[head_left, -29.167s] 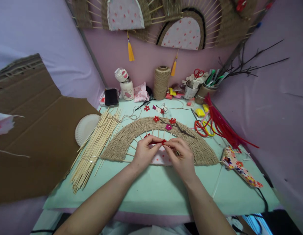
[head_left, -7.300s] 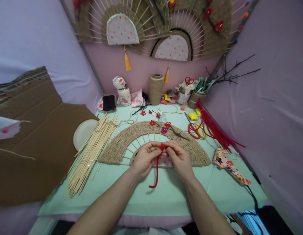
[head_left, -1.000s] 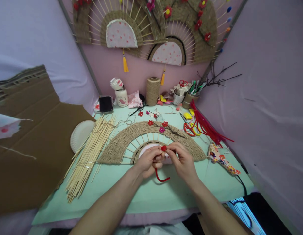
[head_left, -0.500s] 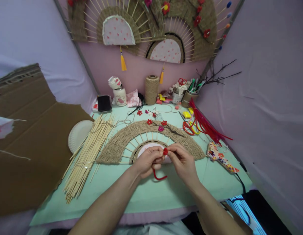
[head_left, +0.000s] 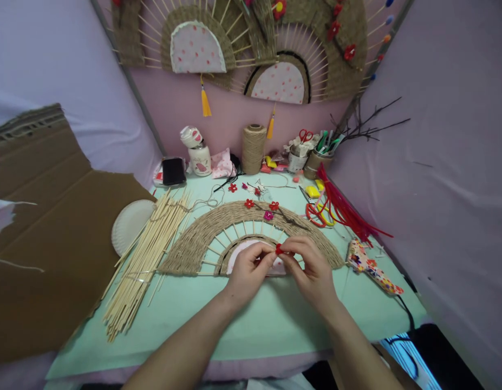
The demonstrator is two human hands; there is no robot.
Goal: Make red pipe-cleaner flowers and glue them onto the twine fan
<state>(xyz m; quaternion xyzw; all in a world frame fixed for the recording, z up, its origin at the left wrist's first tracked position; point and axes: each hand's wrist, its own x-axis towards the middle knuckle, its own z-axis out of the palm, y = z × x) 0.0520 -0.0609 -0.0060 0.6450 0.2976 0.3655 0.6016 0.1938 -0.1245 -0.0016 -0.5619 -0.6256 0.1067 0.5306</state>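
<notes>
Between the fingertips of both hands is a small looped piece of red pipe cleaner (head_left: 279, 249). My left hand (head_left: 251, 271) pinches it from the left, and my right hand (head_left: 311, 271) pinches its right side with thumb and forefinger. Its loose tail is hidden. Both hands are above the lower edge of a twine-wrapped fan (head_left: 189, 244) lying flat on the table. The fan bears red flowers (head_left: 249, 203), a magenta flower (head_left: 268, 215) and a dark twig (head_left: 293, 220). Its pale half-round centre (head_left: 238, 253) is partly covered by my hands.
Thin wooden sticks (head_left: 147, 265) lie bundled at left beside a white paper plate (head_left: 131, 227) and cardboard (head_left: 72, 216). Red pipe cleaners (head_left: 344, 203), scissors (head_left: 315, 215) and a flower-patterned glue gun (head_left: 372, 266) lie at right. A twine spool (head_left: 253, 149) stands behind.
The red tail that hung below my left hand no longer shows. My hands have drawn closer around the red piece and shifted slightly right in view; the camera view has shifted a little.
</notes>
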